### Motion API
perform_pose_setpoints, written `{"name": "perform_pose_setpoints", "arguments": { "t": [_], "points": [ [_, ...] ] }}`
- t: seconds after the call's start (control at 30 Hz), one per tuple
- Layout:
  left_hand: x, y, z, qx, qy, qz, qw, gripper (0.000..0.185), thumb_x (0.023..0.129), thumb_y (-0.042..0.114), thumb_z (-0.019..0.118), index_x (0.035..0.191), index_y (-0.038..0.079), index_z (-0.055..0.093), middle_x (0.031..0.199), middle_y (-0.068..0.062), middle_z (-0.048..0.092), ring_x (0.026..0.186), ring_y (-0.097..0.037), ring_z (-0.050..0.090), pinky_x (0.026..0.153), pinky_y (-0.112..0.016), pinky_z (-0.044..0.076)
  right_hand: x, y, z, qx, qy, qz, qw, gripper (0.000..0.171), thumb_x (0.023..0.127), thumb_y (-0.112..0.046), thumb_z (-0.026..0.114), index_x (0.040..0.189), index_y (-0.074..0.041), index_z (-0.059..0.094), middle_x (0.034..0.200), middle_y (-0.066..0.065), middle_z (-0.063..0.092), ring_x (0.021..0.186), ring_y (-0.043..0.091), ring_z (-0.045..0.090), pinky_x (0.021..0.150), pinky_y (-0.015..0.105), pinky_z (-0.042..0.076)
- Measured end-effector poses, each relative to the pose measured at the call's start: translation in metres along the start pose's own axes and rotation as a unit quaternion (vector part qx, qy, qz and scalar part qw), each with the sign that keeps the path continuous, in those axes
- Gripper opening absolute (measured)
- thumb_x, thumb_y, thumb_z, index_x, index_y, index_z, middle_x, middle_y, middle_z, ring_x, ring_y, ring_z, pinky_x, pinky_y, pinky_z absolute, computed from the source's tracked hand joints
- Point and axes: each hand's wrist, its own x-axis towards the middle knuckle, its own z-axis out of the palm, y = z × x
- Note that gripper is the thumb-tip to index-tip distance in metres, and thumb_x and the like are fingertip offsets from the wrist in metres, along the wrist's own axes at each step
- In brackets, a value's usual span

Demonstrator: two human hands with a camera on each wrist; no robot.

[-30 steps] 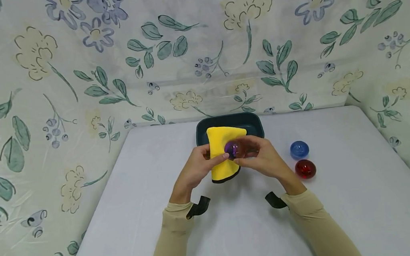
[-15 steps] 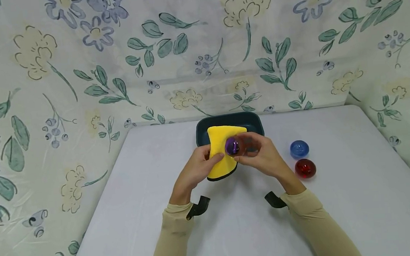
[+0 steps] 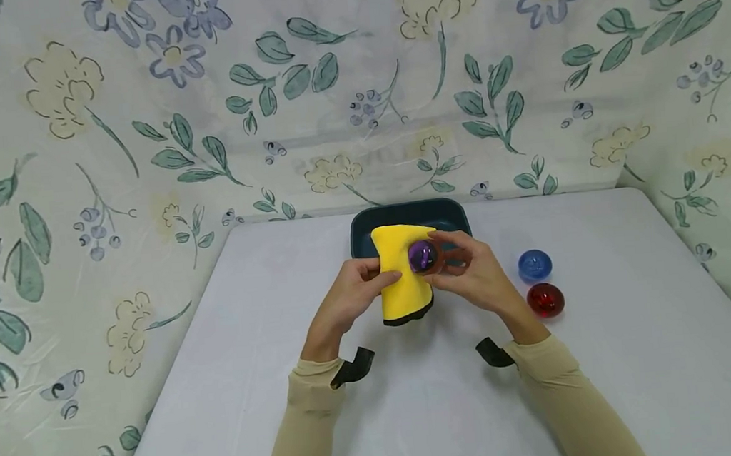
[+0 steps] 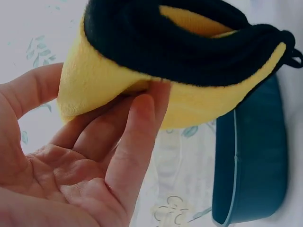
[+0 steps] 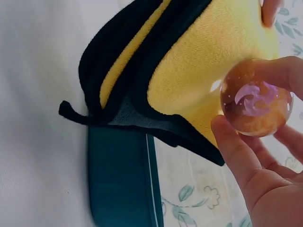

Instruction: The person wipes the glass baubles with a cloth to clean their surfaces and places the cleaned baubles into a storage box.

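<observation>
My left hand [image 3: 350, 293] pinches a folded yellow cloth [image 3: 402, 289] with black edging, thumb in front and the other fingers behind it. In the left wrist view the cloth [image 4: 203, 106] bulges outward and its dark edge curls over. A clear glass ball [image 5: 255, 101] with a purple swirl inside is held between the thumb and fingertips of my right hand [image 3: 475, 269]. The head view has this ball right against the front of the cloth, near its upper right part. My left thumb lies on the cloth, a little left of the ball.
Behind the hands, a dark teal tray [image 3: 361, 234] stands at the table's back edge, partly covered by the cloth. To the right of my right hand, a blue glass ball [image 3: 534, 265] and a red one [image 3: 545, 300] lie close together on the white table [image 3: 223, 382].
The purple-swirl ball and right hand have shifted slightly right, and the left thumb has come away from the ball. The cloth's lower edge swung left, then back right.
</observation>
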Motion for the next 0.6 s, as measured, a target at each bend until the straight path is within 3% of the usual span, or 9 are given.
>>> {"name": "perform_pose_setpoints", "arguments": {
  "t": [0.33,0.6],
  "points": [
    [0.0028,-0.0001,0.0012,-0.037,0.003,0.013,0.9992,0.037,0.103,0.011,0.06,0.134,-0.009,0.061,0.132,-0.025,0.069,0.114,-0.031,0.072,0.098,-0.044,0.06,0.0022,0.0056,-0.0028,-0.01,-0.003,0.023,1.0,0.065,0.083,-0.006,0.084,0.141,-0.003,0.057,0.142,0.021,0.059,0.12,0.044,0.068,0.1,0.05,0.058],
    [0.0053,0.0018,0.0047,-0.061,0.014,-0.003,0.998,0.04,0.105,0.01,0.055,0.142,-0.007,0.055,0.136,-0.026,0.066,0.117,-0.034,0.071,0.098,-0.045,0.06,0.0046,0.0069,-0.0078,-0.045,-0.009,0.031,0.998,0.066,0.082,-0.012,0.086,0.142,-0.004,0.059,0.137,0.016,0.066,0.117,0.032,0.067,0.106,0.051,0.055]
  ]
}}
